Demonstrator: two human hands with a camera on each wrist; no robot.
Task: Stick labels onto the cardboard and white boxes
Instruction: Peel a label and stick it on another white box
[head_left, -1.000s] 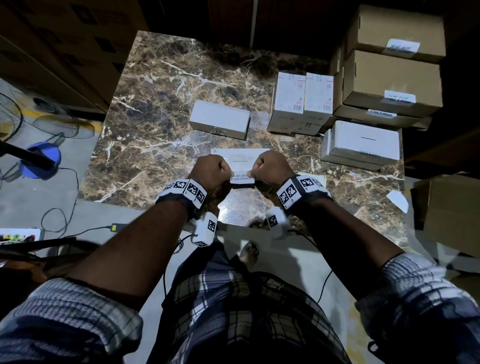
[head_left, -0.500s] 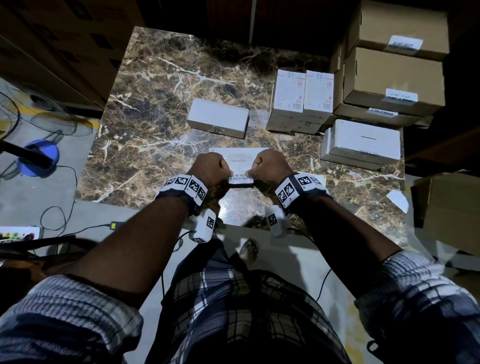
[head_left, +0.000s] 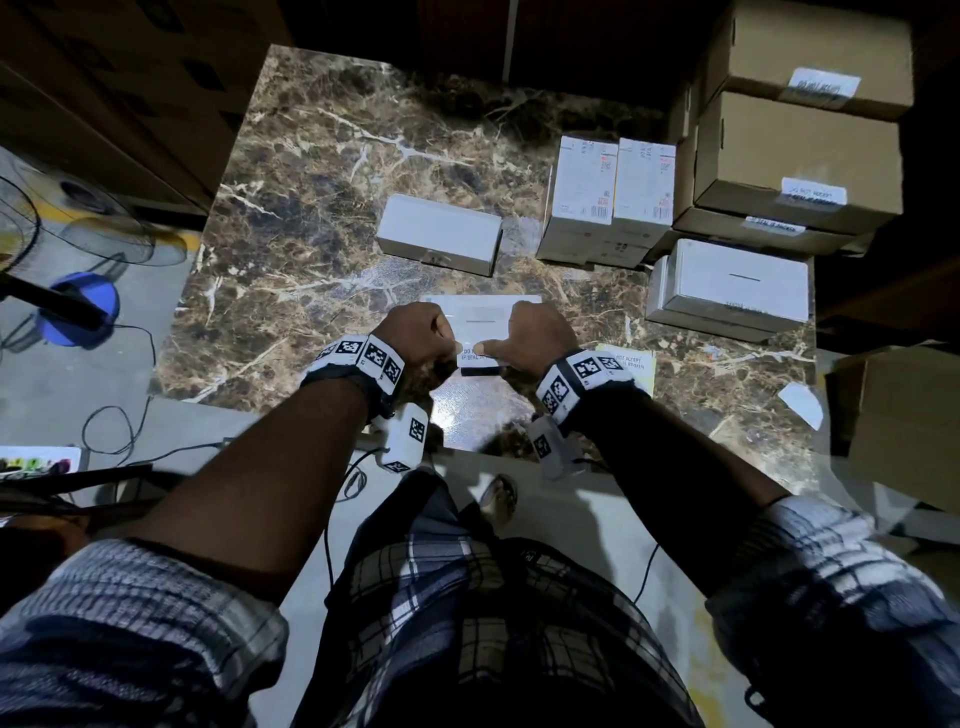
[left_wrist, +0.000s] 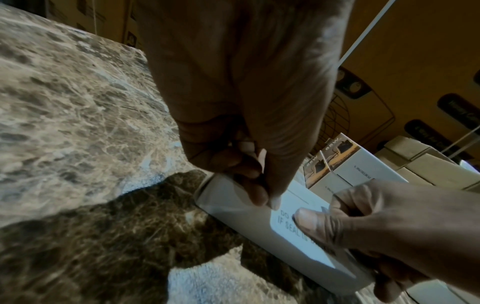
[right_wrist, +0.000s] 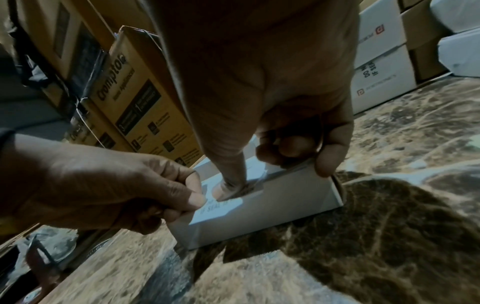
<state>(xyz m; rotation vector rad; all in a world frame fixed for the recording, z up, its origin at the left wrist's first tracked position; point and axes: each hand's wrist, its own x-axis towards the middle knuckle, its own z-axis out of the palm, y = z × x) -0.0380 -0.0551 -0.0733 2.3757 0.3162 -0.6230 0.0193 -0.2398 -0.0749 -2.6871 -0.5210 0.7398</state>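
A small white box (head_left: 480, 317) lies near the table's front edge, a white printed label (head_left: 470, 357) on its near top edge. My left hand (head_left: 448, 344) is curled, its thumb and forefinger pinching the label's left end (left_wrist: 279, 214) against the box. My right hand (head_left: 488, 347) presses its thumb (right_wrist: 228, 185) flat on the label (right_wrist: 223, 205), and its other fingers (right_wrist: 298, 150) curl over the box's (right_wrist: 285, 205) right end. The hands hide most of the label's print.
More white boxes: one lying flat (head_left: 439, 234), two upright (head_left: 608, 192), two stacked (head_left: 737, 286). Labelled cardboard boxes (head_left: 795, 156) are stacked at the back right. A label sheet (head_left: 631, 364) lies by my right wrist, a loose paper scrap (head_left: 800, 402) farther right. The marble table (head_left: 322, 171) ends just below my wrists.
My right thumb has stretched out leftward along the label and now lies flat on it. Both hands have stayed at the box's near edge.
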